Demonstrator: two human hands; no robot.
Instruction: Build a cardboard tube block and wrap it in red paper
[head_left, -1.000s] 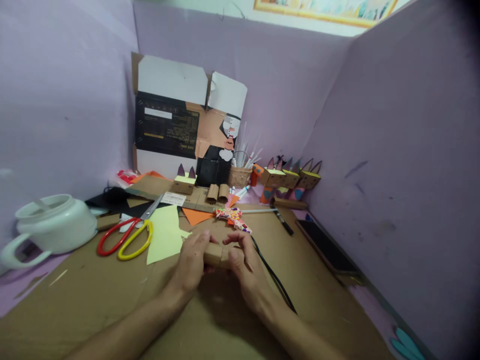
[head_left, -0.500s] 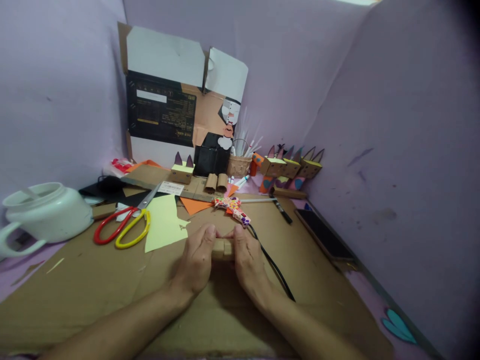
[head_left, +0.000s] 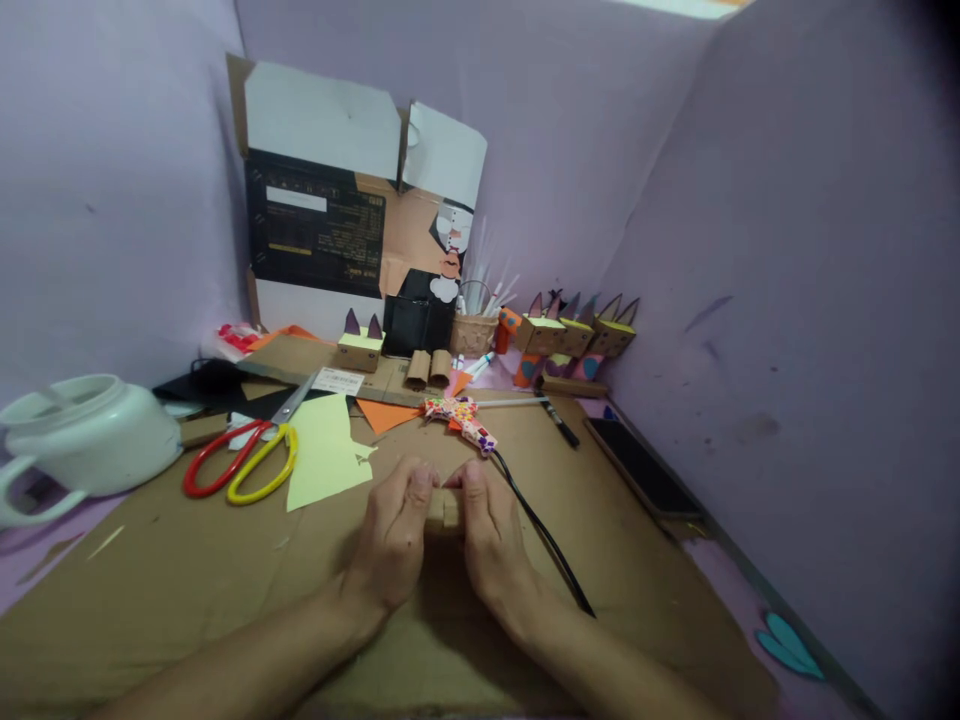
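Between my two hands is a small folded cardboard piece (head_left: pixel 445 512), brown, with a seam near its middle. My left hand (head_left: pixel 397 530) closes on its left end and my right hand (head_left: pixel 491 530) on its right end, thumbs on top. The fingers beneath are mostly hidden. Just beyond the hands lies a hot glue gun (head_left: pixel 465 422) covered in a colourful pattern, a white glue stick (head_left: pixel 510 402) behind it and its black cord (head_left: pixel 544 530) curving past my right hand. Left of my left hand is a cut sheet of yellow paper (head_left: pixel 322 455).
Scissors (head_left: pixel 244 465) with red and yellow handles and a white teapot (head_left: pixel 90 435) stand at left. Cardboard animal heads (head_left: pixel 544 335), a basket (head_left: pixel 474 333), cardboard tubes (head_left: pixel 429 370) and an opened box (head_left: pixel 322 110) line the back. A marker (head_left: pixel 561 425) and phone (head_left: pixel 641 465) lie right.
The view has shifted slightly. Both hands stay on the cardboard piece; the thumbs and the piece have tilted a little.
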